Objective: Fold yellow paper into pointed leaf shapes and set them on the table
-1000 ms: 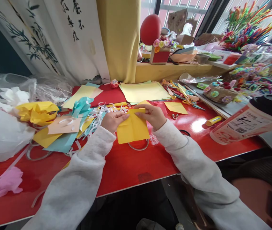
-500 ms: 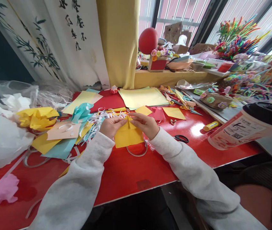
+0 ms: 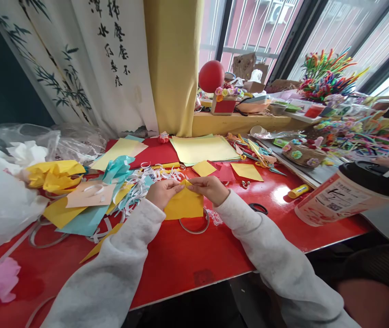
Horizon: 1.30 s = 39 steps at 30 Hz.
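Pinched at ten and two o'clock by left hand and right hand: yellow paper.
Both hands cover its upper sides; it partly hides a ring, five o'clock.

Brushed Chinese characters on white scroll, 水 and 不 legible; cup label, print too small

Looks like a paper craft workspace by a window
Red table covered in colored paper, curly white paper strips and black-handled scissors.
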Each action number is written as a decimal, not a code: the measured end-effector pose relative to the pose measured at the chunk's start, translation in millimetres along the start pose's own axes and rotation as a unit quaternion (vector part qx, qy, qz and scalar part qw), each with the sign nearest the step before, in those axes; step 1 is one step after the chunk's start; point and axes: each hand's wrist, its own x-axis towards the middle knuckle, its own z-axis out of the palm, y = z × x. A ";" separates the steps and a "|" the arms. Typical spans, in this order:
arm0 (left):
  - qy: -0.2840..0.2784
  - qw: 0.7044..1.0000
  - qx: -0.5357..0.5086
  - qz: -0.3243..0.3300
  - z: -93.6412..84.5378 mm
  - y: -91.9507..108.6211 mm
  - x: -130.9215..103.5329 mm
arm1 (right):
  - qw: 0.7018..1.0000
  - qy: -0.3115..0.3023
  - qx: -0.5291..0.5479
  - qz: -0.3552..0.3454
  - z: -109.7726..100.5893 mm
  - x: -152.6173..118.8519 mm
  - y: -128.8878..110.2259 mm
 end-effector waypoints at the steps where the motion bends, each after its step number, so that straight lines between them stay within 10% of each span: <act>1: -0.003 1.000 0.001 0.000 -0.4 0.2 0.4 | 1.000 0.002 -0.005 0.000 -0.5 0.3 0.9; 31: -0.058 0.998 0.023 0.001 -3.6 8.4 -1.6 | 0.999 0.003 0.002 0.050 0.7 -1.0 -4.9; 39: 0.032 0.996 0.048 0.070 -1.8 15.5 -4.8 | 0.996 -0.042 -0.078 0.010 4.2 -3.5 -9.0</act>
